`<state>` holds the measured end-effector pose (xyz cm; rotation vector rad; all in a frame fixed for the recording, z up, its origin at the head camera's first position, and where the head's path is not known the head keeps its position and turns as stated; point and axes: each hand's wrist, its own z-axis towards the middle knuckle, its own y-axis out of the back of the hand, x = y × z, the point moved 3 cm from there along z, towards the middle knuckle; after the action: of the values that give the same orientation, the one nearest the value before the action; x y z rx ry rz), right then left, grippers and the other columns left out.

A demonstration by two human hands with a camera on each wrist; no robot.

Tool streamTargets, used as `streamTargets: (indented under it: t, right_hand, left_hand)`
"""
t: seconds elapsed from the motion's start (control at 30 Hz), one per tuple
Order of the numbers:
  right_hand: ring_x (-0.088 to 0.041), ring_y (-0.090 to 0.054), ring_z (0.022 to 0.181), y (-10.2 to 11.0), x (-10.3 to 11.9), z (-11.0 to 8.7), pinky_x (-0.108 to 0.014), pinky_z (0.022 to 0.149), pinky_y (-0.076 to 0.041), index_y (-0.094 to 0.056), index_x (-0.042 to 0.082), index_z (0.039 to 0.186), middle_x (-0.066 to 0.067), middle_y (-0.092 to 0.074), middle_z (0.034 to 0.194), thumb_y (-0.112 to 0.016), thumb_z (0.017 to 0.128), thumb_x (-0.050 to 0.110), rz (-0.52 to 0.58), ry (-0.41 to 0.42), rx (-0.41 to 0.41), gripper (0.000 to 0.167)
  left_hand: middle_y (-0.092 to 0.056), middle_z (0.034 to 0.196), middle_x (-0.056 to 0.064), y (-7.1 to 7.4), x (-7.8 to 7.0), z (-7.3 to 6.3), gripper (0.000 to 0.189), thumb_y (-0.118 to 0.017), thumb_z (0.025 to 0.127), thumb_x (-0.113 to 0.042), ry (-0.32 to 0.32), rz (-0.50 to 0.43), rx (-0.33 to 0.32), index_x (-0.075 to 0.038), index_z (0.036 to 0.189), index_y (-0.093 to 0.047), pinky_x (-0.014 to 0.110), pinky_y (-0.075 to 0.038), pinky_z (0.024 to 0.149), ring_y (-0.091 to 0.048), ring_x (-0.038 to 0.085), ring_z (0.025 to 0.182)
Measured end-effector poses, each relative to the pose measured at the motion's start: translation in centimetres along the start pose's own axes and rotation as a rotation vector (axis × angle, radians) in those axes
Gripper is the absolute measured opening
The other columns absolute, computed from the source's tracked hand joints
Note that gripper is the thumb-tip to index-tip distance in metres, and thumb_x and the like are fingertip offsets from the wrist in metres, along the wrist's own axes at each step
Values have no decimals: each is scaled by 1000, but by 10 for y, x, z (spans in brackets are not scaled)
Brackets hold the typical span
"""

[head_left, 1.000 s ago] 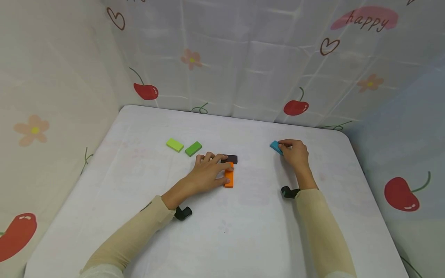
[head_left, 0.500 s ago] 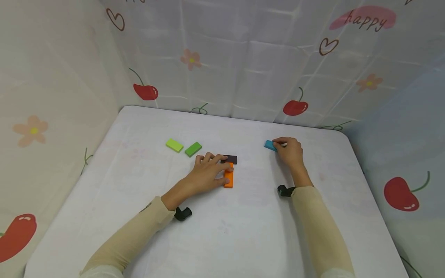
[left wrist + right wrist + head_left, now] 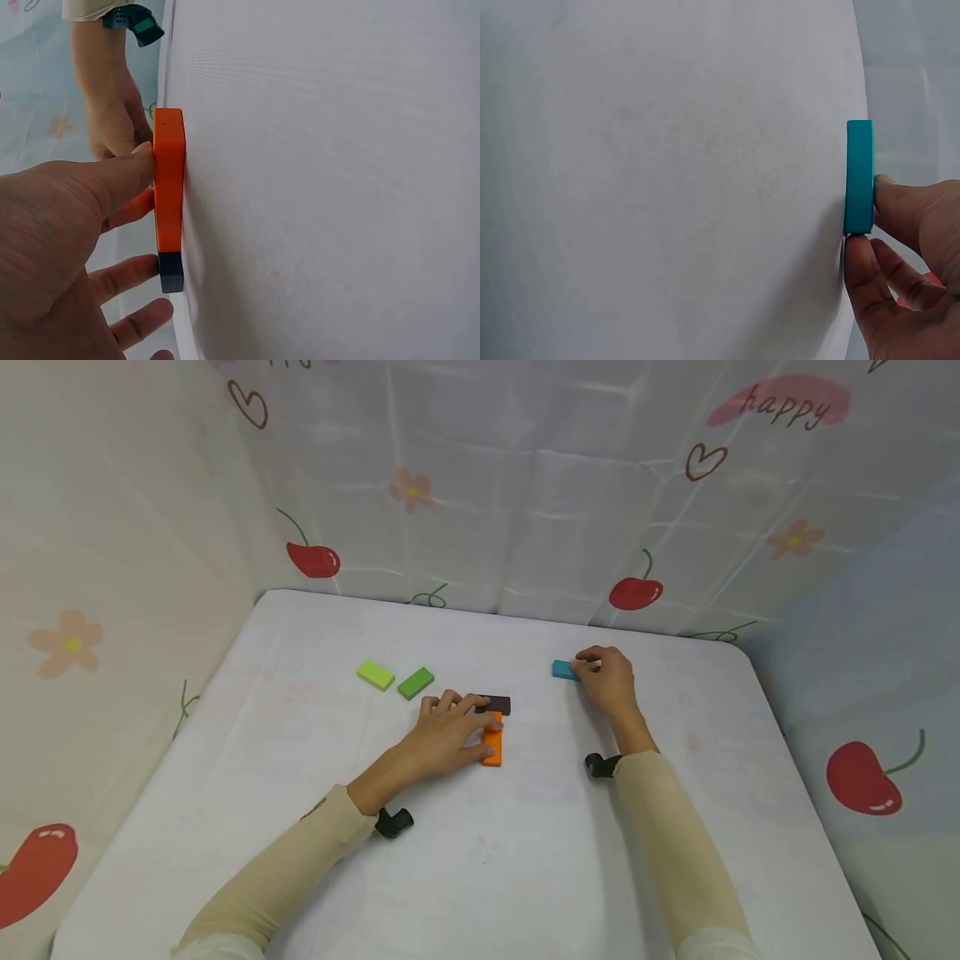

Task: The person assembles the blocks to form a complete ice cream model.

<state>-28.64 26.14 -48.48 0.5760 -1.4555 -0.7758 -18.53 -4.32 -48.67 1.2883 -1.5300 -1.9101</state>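
Note:
In the head view my left hand (image 3: 450,733) rests over an orange block (image 3: 492,752) lying on the white table. Its thumb and a finger press on the orange block (image 3: 169,180), and another finger touches the dark block (image 3: 171,272) at that block's far end. Together the orange block and the dark block (image 3: 498,704) form a T; fingers partly cover both. Further right, my right hand (image 3: 607,681) pinches a blue block (image 3: 564,669) by one end, between thumb and fingers (image 3: 861,259). Whether the blue block (image 3: 859,176) touches the table I cannot tell.
Two more blocks lie beyond my left hand: a lime green one (image 3: 376,675) and a darker green one (image 3: 416,683). White table cloth (image 3: 480,877) covers the surface. Printed curtains (image 3: 517,510) stand along its back and sides.
My right hand has moved left with the blue block, which has turned from slanted to nearly level across the view. The left hand and the other blocks have stayed put.

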Motion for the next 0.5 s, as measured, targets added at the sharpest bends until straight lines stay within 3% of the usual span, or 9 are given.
streamTargets:
  t: [0.5]
  right_hand:
    - [-37,-65,109,-21,25,6,-51,98,-51,-79,1,117,-21,-68,114,-74,103,22,-6,50,12,26]
  left_hand:
    - [-45,169,-1,-3,3,1,31,-66,105,-52,7,5,7,-42,134,-69,52,-27,107,-39,27,142]
